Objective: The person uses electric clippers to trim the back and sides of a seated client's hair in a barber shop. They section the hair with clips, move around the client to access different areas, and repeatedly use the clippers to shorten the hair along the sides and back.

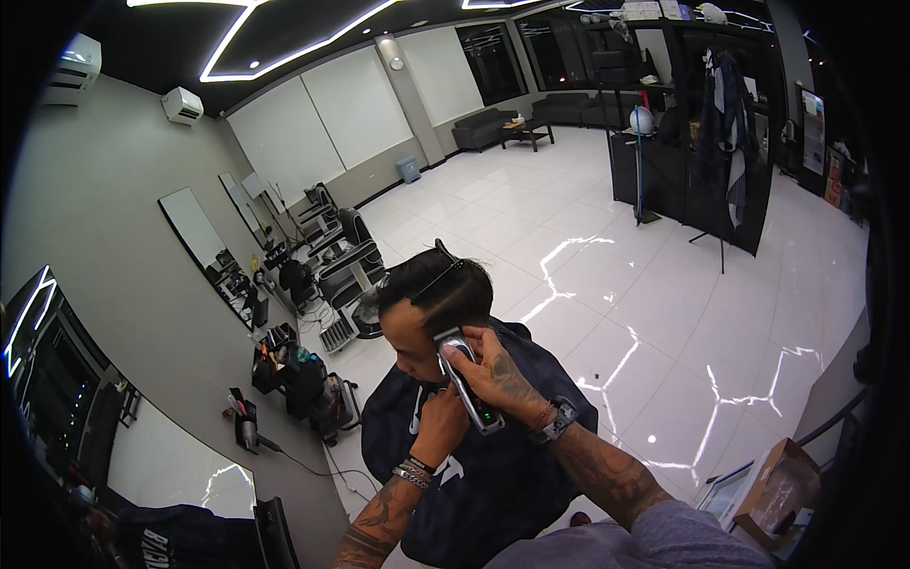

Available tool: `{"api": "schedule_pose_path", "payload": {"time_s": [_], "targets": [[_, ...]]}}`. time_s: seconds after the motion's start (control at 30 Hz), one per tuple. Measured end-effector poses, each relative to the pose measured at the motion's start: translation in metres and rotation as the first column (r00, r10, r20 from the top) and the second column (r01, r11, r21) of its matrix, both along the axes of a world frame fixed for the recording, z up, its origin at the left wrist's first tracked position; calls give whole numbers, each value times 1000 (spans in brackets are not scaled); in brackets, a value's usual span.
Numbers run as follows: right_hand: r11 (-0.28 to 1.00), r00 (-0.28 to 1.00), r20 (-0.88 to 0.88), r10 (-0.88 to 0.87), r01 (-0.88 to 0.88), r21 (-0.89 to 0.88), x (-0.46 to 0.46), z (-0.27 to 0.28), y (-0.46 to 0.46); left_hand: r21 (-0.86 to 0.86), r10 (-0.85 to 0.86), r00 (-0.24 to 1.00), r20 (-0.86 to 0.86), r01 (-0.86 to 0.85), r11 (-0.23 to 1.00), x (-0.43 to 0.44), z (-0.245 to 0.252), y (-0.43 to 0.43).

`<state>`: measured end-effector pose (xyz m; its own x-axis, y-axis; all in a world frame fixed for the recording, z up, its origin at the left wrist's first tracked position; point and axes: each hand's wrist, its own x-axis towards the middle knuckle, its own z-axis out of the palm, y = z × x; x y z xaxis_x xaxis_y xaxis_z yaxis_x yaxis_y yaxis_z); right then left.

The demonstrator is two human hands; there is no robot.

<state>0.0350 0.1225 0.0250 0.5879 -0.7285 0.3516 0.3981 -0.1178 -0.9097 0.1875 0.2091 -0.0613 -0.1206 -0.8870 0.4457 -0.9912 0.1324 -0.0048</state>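
Note:
A silver hair clipper (466, 377) with small green lights rests in my right hand (498, 370), thumb along its body. Its blade end lies against the side of a seated person's head (441, 306), in front of the ear area, which my fingers partly hide. Dark hair on top is held up by a black hair clip (432, 282). My left hand (442, 419) is bent at the person's jaw, beside the clipper's body; its fingertips are hidden. A dark barber cape (490, 491) with white lettering covers the person's shoulders and body.
To the left stand a black tool trolley (298, 377) and a wall-mounted hair dryer (247, 427) with a trailing cord. Barber chairs (352, 256) line the mirrored wall. A black shelf unit (654, 171) stands behind; an open cardboard box (778, 491) is at lower right.

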Motion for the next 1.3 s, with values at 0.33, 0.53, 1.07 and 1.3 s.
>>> {"api": "schedule_pose_path", "payload": {"time_s": [0.33, 0.53, 1.07, 1.3], "targets": [[976, 996, 8, 89, -88, 199, 13, -4, 12, -134, -180, 966, -186, 157, 978, 4, -1, 7], [988, 999, 27, 32, -36, 151, 31, -6, 21, -6, -97, 371, -923, 238, 971, 18, -34, 4], [932, 985, 92, 149, -170, 321, 33, 15, 36, -167, -7, 998, 56, 16, 986, 14, -46, -2], [922, 984, 89, 154, -176, 346, 31, 20, 37, 162, -8, 995, -97, 24, 987, 29, -72, -15]]}}
